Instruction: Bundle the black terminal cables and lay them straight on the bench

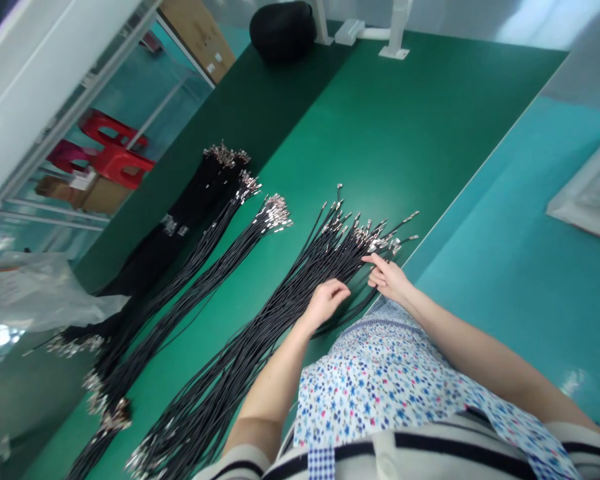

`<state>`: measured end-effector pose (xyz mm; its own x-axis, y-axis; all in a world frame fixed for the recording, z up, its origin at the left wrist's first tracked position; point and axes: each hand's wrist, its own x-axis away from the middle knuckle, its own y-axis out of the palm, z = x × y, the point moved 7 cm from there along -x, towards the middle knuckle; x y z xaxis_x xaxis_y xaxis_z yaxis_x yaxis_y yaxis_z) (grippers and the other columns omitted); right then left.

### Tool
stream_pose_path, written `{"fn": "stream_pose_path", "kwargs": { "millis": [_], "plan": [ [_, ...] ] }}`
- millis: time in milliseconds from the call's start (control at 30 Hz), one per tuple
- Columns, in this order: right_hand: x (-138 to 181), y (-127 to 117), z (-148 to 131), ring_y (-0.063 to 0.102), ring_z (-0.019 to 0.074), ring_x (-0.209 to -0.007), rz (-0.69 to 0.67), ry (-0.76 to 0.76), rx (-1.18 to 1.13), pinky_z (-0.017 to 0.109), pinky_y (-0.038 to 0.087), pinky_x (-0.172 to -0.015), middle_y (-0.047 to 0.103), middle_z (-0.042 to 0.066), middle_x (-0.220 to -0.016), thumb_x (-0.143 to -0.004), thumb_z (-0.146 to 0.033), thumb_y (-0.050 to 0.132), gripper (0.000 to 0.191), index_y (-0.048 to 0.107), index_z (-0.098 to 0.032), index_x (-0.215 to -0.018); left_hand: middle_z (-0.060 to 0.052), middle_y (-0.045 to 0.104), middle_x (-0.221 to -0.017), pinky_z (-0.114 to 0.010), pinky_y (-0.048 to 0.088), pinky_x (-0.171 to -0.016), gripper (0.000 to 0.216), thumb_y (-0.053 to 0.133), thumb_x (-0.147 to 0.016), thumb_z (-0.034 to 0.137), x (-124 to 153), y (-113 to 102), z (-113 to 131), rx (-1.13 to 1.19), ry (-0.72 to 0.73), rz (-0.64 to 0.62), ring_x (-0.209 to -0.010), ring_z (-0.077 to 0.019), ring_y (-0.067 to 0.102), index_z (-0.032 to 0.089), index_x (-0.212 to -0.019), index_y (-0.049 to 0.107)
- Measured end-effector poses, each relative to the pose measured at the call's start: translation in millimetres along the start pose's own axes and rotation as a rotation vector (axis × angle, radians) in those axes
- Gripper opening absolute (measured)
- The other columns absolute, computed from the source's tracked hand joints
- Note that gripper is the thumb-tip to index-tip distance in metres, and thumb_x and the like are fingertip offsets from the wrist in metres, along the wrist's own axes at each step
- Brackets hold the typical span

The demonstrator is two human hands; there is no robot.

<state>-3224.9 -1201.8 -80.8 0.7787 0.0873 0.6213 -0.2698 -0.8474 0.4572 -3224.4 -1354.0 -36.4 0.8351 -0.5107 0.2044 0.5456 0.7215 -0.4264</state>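
A loose spread of long black cables [260, 327] with small metal end connectors lies diagonally across the green table. My left hand [326, 304] is over the middle right of this spread, its fingers curled and pressed together; whatever they may pinch is too small to make out. Close by on the right, at the connector ends [370, 237], is my right hand [387, 276]. Its index finger points across the cables while the other fingers are curled in. Some cables pass beneath the right hand, and the curled fingers hide what they may hold.
Further left lie a narrower cable bundle [215, 260] and a thick dark bundle [180, 207]. A clear plastic bag [40, 293] overlaps the table's left side. A black case [283, 31] and a white metal post [396, 30] stand at the far end. Red stools [117, 150] are beyond the table.
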Motion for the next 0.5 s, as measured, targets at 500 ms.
{"fn": "stream_pose_path", "kwargs": {
  "millis": [500],
  "plan": [
    [45.0,-31.6,21.8,0.014,0.0048,-0.032,-0.066,0.278,-0.291,0.021,0.024,-0.039,0.017,-0.01,-0.038,-0.082,-0.044,0.051,0.045,0.025,-0.019,-0.055,-0.009,0.054,-0.093,-0.028,0.041,-0.068,0.022,0.053,-0.08,0.032,-36.8,6.1,0.9,-0.687,-0.011,0.189,-0.087,-0.0203,0.05,0.019,-0.097,0.055]
  ]
}}
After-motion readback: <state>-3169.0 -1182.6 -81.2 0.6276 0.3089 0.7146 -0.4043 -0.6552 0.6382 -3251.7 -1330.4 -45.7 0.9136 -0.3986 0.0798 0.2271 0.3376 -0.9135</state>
